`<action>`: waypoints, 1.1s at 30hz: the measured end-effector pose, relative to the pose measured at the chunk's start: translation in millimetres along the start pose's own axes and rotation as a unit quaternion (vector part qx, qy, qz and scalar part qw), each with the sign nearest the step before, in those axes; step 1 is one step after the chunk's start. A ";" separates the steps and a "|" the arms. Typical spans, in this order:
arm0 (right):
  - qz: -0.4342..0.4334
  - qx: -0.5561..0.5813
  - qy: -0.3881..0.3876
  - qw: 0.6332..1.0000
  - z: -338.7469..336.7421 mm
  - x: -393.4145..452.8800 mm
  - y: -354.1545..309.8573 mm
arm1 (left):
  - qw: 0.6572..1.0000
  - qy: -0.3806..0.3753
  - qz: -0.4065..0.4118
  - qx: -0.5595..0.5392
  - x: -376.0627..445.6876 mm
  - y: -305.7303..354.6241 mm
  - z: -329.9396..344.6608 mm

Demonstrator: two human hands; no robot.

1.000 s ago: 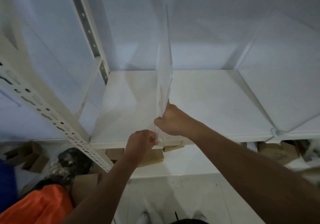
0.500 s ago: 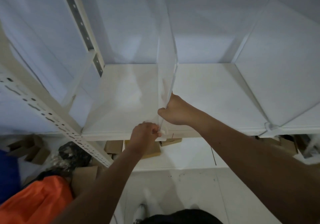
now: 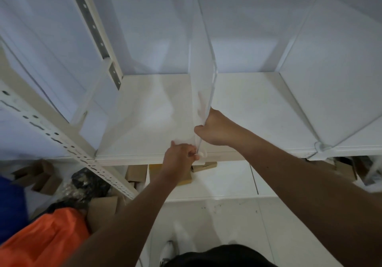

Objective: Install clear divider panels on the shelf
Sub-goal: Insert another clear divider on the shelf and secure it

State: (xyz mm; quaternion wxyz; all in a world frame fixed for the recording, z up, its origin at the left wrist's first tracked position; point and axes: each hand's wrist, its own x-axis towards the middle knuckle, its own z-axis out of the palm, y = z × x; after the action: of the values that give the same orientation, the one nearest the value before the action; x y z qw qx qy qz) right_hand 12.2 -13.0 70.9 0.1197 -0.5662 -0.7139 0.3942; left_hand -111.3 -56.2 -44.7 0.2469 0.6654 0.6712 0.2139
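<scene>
Two bare forearms, no sleeves showing, left hand (image 3: 179, 155), right hand (image 3: 217, 130), no rings

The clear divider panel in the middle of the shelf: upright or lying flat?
Upright: the clear divider panel stands on edge on the white shelf, both hands at its front.

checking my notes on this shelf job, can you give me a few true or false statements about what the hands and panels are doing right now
1. The right hand grips the front edge of the upright clear divider panel. True.
2. The left hand is resting on the floor. False: it is at the shelf's front lip, at the panel's bottom corner.
3. Another clear panel already stands on the shelf to the right. True.
4. The held panel lies flat on the shelf. False: it stands on edge.
5. Cardboard boxes sit lower down on the left. True.
</scene>
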 end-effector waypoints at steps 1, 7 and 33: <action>0.002 0.006 0.003 1.000 -3.2 -2.0 1.5 | 1.000 -0.004 0.003 -0.006 1.4 2.5 2.6; -0.015 0.014 0.002 1.000 -7.5 -9.6 1.5 | 1.000 0.017 0.008 -0.009 0.1 6.3 4.5; -0.036 -0.076 0.059 0.995 -25.7 -28.4 -8.1 | 0.980 0.142 0.113 0.081 1.7 58.9 -9.4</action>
State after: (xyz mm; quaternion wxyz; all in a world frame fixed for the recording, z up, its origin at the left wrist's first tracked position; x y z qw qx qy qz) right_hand 31.6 -28.1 101.4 0.1322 -0.5697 -0.7534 0.3006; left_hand -70.7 -52.8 -1.1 0.0692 0.7175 0.6351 0.2776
